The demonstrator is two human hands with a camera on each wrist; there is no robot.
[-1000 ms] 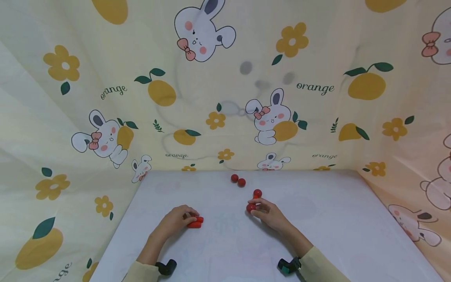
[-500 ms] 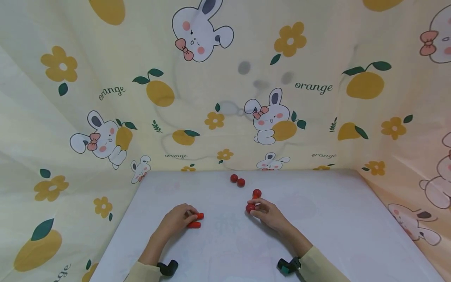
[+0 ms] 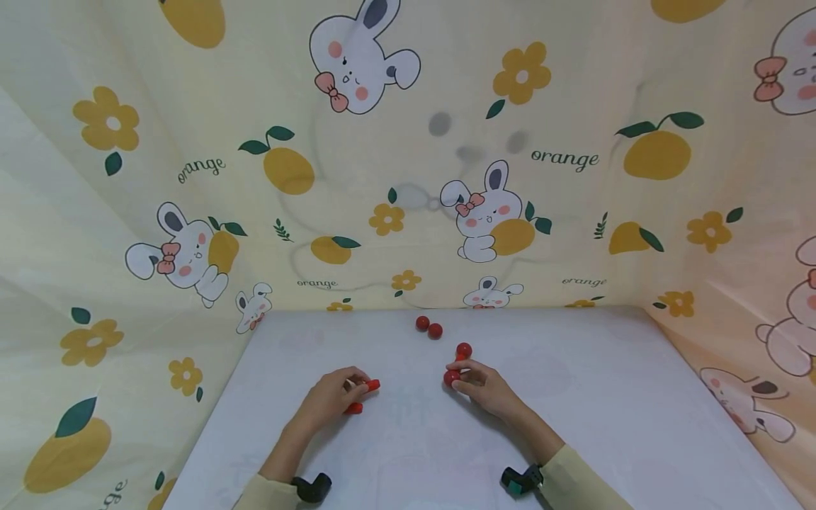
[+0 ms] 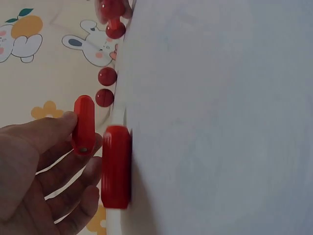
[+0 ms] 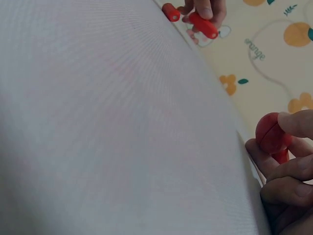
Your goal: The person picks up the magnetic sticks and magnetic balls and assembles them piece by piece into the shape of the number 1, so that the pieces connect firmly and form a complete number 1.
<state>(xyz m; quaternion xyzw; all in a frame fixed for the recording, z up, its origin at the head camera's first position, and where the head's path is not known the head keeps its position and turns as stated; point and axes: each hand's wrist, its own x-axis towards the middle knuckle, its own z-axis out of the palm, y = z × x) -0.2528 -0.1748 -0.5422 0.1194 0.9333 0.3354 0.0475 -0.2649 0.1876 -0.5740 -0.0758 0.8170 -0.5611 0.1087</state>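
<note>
My left hand (image 3: 333,398) pinches a short red rod (image 4: 84,122) between thumb and fingers, raised over the white table. A hole shows in the rod's end. Just below that hand a second red rod (image 4: 116,166) lies on the table. My right hand (image 3: 489,389) holds a red ball (image 5: 270,133) with thumb and fingertips. From this ball a red rod runs to another red ball (image 3: 464,350), so the piece looks like a small dumbbell. The fingers partly hide its rod.
Two loose red balls, a left one (image 3: 422,323) and a right one (image 3: 435,331), sit near the back edge of the white table (image 3: 408,453). A cream curtain (image 3: 408,142) printed with rabbits and oranges hangs behind and along both sides.
The left hand has lifted one rod away from the other and moved it slightly right and towards the back. My right hand keeps its hold, almost still.
</note>
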